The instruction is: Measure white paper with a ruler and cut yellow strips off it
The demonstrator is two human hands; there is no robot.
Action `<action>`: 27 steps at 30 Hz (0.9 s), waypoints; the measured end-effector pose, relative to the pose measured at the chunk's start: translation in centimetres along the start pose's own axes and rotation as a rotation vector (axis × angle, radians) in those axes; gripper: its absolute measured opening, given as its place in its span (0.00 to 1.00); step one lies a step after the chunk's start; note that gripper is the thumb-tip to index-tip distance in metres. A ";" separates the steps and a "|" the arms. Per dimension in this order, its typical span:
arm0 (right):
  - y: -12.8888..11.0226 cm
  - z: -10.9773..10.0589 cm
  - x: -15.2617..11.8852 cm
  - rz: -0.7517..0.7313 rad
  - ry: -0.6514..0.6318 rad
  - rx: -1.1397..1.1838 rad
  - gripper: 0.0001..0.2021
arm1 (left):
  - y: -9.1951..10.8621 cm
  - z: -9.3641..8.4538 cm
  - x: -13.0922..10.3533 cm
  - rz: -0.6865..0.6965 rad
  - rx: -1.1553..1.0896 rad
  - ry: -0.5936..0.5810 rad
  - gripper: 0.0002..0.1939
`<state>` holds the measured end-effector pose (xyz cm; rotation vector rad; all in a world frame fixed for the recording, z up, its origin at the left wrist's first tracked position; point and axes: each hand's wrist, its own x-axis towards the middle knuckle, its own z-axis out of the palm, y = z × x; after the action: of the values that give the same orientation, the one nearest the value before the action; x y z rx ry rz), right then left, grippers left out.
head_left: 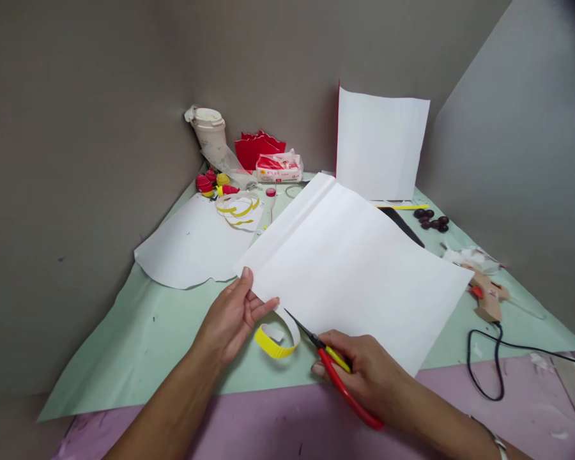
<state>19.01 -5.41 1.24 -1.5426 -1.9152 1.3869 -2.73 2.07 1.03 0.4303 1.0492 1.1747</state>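
My left hand (230, 316) pinches the left corner of a large white sheet of paper (364, 255), thumb on top, fingers beneath. A narrow strip (274, 345), yellow on its outer face and white inside, curls from the sheet's lower edge below my left fingers. My right hand (359, 370) is wrapped round scissors (333, 364) with red and yellow handles. Their dark pointed tip is at the sheet's lower edge, beside the curled strip. A long crease runs along the sheet's left side.
At left lie a white paper piece (191, 249), yellow strip curls (237, 207) and red-and-yellow rolled pieces (205, 184). Behind stand a white bucket (209, 131), a tissue pack (278, 169) and an upright sheet (381, 147). At right are dark oval objects (431, 220) and a corded glue gun (486, 294).
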 end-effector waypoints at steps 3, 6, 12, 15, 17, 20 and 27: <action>-0.1 0.0 -0.1 -0.002 0.020 -0.009 0.08 | 0.1 0.1 -0.1 0.001 0.009 0.011 0.09; -0.2 -0.1 -0.2 0.012 0.017 -0.006 0.08 | 0.1 0.1 -0.2 0.008 0.013 0.010 0.09; -0.2 0.0 -0.1 0.027 0.000 0.020 0.08 | 0.0 0.2 -0.2 -0.030 0.059 0.018 0.12; -0.3 -0.1 0.0 0.014 -0.003 0.011 0.08 | 0.0 0.2 -0.2 -0.030 0.054 0.016 0.12; -0.4 -0.1 0.0 0.004 -0.004 -0.004 0.08 | 0.0 0.2 -0.1 -0.032 0.048 0.012 0.11; -0.4 -0.2 0.1 -0.006 -0.008 -0.016 0.08 | 0.0 0.2 -0.1 -0.036 0.050 -0.001 0.12; -0.2 0.0 0.1 -0.006 -0.004 -0.021 0.10 | 0.1 0.3 -0.3 -0.036 0.065 0.011 0.12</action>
<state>18.87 -5.28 1.42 -1.5434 -1.9407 1.3731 -2.51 1.87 1.41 0.4545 1.1023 1.1145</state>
